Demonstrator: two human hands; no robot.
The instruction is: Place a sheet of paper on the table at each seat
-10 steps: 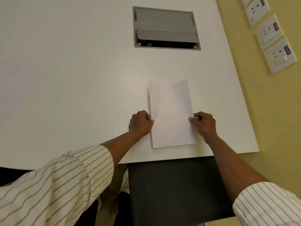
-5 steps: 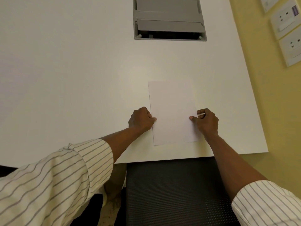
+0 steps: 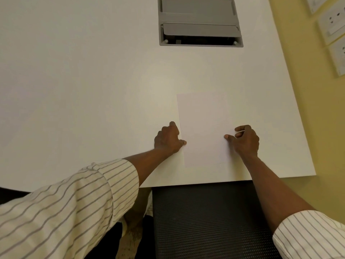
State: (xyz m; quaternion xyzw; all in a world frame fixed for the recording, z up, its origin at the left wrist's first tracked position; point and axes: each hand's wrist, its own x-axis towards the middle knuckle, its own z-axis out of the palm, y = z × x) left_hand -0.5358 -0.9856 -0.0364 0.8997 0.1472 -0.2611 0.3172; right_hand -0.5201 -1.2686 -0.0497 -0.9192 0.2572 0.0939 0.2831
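Observation:
A white sheet of paper (image 3: 204, 128) lies flat on the white table (image 3: 93, 90), near the front edge and in front of a black chair seat (image 3: 201, 217). My left hand (image 3: 168, 139) is curled at the sheet's left edge with its thumb tip on the paper. At the right edge, my right hand (image 3: 245, 140) rests its thumb on the sheet, and its fingers are loosely bent beside the edge.
A grey recessed cable box (image 3: 199, 23) with its flap partly open sits in the table farther back. A yellow wall with white sockets (image 3: 334, 21) runs along the table's right side. The table's right corner (image 3: 313, 172) is close to my right arm.
The sheet's far end, lifted and bowed a second ago, has come down flat on the table. Both hands have stayed at its side edges, and the right fingers have loosened.

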